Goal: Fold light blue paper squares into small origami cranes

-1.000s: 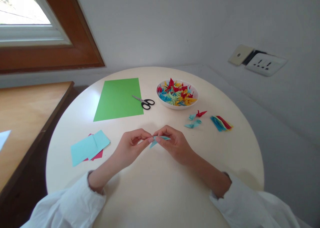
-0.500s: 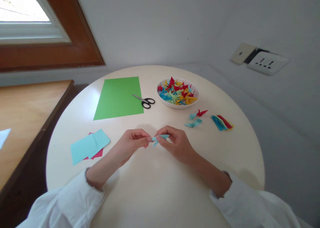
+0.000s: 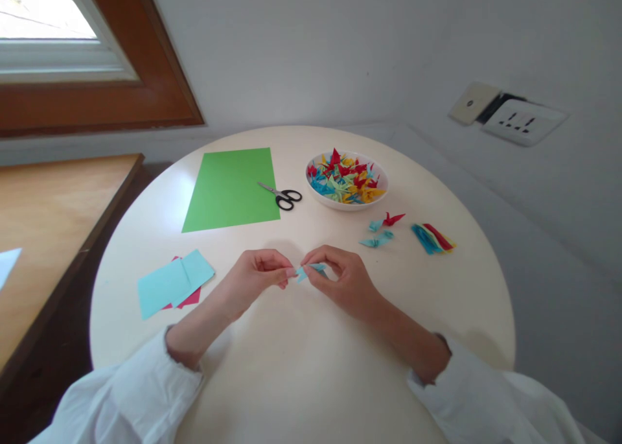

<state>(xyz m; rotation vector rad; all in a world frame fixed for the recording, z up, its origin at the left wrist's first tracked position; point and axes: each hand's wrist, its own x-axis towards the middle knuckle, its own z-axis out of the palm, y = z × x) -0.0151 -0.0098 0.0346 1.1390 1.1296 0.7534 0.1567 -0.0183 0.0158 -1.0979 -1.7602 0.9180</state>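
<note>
A small light-blue folded paper crane (image 3: 317, 267) is held between my two hands above the near middle of the table. My left hand (image 3: 262, 275) pinches its left tip between thumb and forefinger. On the other side, my right hand (image 3: 343, 277) grips the body, with thumb and fingers closed over it, so part of the folds is hidden. Beyond my right hand lie a few finished cranes: a red paper crane (image 3: 393, 219) and light-blue ones (image 3: 378, 240). Light-blue paper squares (image 3: 162, 287) rest on red paper (image 3: 190, 299) to the left of my left hand.
On the round white table (image 3: 301, 379) stands a white bowl (image 3: 340, 205) full of colourful cranes. Scissors (image 3: 284, 196) partly overlap a green sheet (image 3: 228, 191). Coloured folded strips (image 3: 432, 238) lie at the right. A wooden surface (image 3: 58, 204) is beside the table at left.
The light-blue crane has turned slightly in my fingers, its downward-pointing part now less visible. Both hands stay in almost the same place.
</note>
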